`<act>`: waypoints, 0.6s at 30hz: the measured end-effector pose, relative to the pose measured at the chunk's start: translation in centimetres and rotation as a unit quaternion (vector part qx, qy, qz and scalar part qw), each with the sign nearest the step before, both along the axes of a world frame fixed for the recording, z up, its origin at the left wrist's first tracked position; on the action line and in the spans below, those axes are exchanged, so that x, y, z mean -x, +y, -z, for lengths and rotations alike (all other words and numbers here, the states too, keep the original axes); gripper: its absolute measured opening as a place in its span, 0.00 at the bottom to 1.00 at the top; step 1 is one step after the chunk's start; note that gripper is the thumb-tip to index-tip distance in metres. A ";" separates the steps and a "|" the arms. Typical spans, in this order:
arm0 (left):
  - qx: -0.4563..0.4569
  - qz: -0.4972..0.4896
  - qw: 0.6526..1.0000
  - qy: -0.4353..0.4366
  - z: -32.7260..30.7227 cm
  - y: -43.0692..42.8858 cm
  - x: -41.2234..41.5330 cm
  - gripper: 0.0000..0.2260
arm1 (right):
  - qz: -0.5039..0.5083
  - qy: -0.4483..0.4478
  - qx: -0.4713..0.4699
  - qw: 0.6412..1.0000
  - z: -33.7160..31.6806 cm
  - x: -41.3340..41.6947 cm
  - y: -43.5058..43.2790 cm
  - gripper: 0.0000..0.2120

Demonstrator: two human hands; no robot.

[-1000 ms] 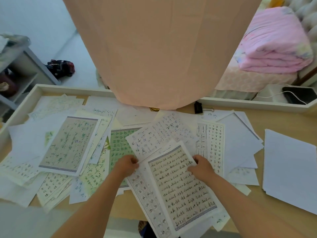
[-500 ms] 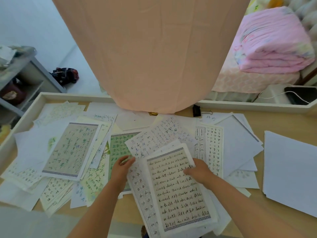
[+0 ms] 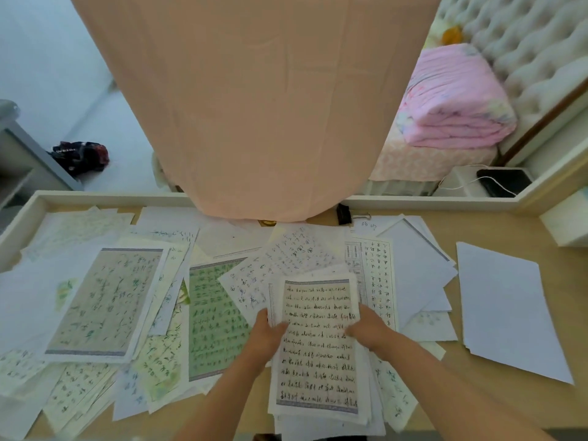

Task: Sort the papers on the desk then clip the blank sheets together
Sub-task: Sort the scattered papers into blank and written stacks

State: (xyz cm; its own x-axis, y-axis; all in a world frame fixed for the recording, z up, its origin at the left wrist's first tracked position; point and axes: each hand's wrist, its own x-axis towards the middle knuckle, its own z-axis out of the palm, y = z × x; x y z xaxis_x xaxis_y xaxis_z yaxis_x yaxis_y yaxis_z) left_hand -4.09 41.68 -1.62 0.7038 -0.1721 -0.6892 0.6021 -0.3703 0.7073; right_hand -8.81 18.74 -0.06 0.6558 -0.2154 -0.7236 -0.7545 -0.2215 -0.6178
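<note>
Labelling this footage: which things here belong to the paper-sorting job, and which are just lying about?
Job: left hand, right hand, held written sheets, scattered written papers, blank stack, binder clip.
Lying about: pink quilt, dark bag, dark device.

Gripping written stack (image 3: 318, 338) w/ left hand (image 3: 267, 337) & right hand (image 3: 366, 329) over desk (image 3: 477, 389); blank sheets (image 3: 509, 310) at right, black clip (image 3: 344, 214) near back rim.

peach cloth (image 3: 254, 106) ctr | folded pink quilt (image 3: 455, 100) R | dark bag (image 3: 79, 155) far L
</note>
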 end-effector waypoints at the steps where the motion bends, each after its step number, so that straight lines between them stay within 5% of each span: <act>1: 0.008 0.012 1.000 -0.003 0.0 0.1 -0.4 0.27 | 0.015 -0.011 -0.006 1.000 -0.3 -0.1 0.0 0.27; 5: 0.047 0.041 0.998 -0.006 -0.1 0.0 -2.7 0.30 | 0.093 -0.028 -0.065 0.993 -0.8 -0.3 -0.3 0.23; 10: 0.041 0.154 0.986 -0.039 -0.6 -2.3 -5.5 0.29 | 0.150 -0.031 0.018 0.988 -0.3 -0.6 -1.0 0.20; 12: -0.047 0.156 0.980 -0.113 -0.1 -2.6 -7.8 0.31 | 0.211 -0.055 0.022 0.976 -0.5 -1.1 -2.2 0.16; 15: -0.288 0.232 0.897 -0.243 0.6 -1.5 -11.2 0.35 | 0.265 -0.074 0.043 0.960 -0.4 -1.9 -4.4 0.14; 18: -0.376 0.295 0.857 -0.194 1.6 0.1 -13.8 0.46 | 0.270 -0.075 0.067 0.958 0.2 -2.6 -6.2 0.16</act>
State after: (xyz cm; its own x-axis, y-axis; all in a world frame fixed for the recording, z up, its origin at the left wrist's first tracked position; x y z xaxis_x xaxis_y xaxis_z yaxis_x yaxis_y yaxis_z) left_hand 9.73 41.79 -3.21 0.8486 -0.1861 -0.4952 -0.0730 -0.9683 0.2388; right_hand -6.22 12.53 -0.25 0.5166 -0.6370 -0.5721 -0.6867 0.0909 -0.7212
